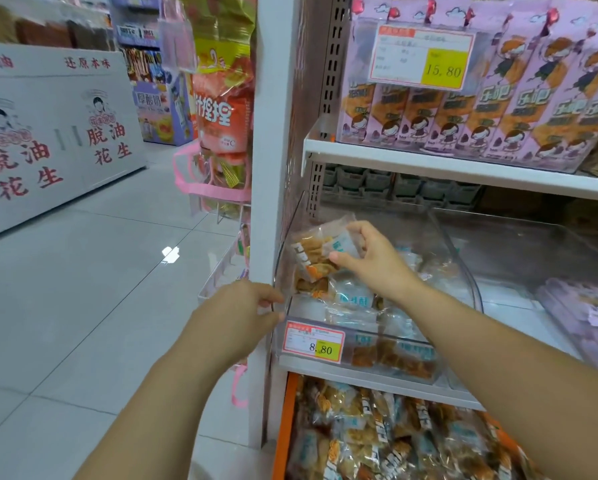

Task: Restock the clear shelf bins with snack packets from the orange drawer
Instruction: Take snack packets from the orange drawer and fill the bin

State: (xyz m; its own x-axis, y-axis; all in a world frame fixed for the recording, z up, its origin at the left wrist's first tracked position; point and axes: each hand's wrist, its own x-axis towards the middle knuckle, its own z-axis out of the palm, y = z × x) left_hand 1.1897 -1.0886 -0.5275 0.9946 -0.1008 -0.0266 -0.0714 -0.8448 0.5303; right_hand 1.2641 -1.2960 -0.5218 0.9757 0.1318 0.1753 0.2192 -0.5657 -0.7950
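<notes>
drawer (pixel 284 420): orange | snack packets (pixel 377 441): tan, pale blue | bin (pixel 464 268): clear (price tag (pixel 313 342) red-edged, yellow)

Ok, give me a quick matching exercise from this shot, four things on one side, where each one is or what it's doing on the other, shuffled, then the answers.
Things:
1. right hand
2. left hand
3. orange drawer
4. purple snack boxes

Places or states:
A. on the upper shelf, behind the 15.80 price tag
B. gripping the clear bin's left front corner
C. open below the bin, full of packets
D. holding a snack packet inside the clear bin

Pairs: 1-D, 2-B, 3-C, 4-A
</notes>
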